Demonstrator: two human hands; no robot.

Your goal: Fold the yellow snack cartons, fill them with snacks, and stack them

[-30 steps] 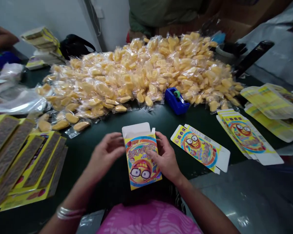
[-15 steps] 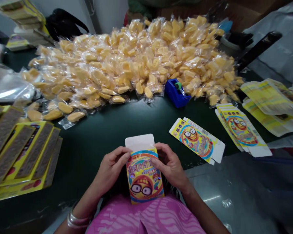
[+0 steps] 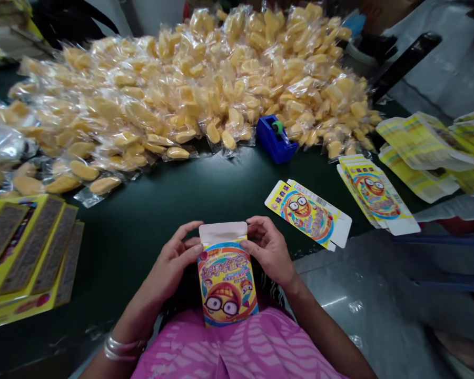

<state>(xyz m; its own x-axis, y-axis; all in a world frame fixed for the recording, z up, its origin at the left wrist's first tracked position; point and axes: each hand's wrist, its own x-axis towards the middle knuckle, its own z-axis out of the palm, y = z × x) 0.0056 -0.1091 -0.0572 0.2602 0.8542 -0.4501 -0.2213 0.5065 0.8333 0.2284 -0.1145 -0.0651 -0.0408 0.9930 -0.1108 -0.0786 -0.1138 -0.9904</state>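
Note:
A yellow printed carton [image 3: 227, 279] with a cartoon face in glasses stands upside down against my pink top, its white end flap [image 3: 223, 230] raised. My left hand [image 3: 180, 258] pinches its left upper edge, thumb on the front. At the right upper edge my right hand [image 3: 272, 252] grips it the same way, thumb near the printed front and fingers behind the flap. The inside of the carton is hidden from view. To the right on the dark green table [image 3: 161, 200] lies a flat carton [image 3: 308, 213] of the same print.
A big heap of yellow pieces in clear wrappers [image 3: 189, 89] covers the back of the table. In front of it stands a blue tape dispenser [image 3: 275, 139]. Flat cartons [image 3: 379, 195] and yellow stacks [image 3: 426, 142] lie right; brown-sided yellow packs [image 3: 31, 252] sit left.
The carton's white flap has tipped forward and looks shorter, and its top edge has opened out a little. My hands have spread slightly along the edges. The whole view has shifted.

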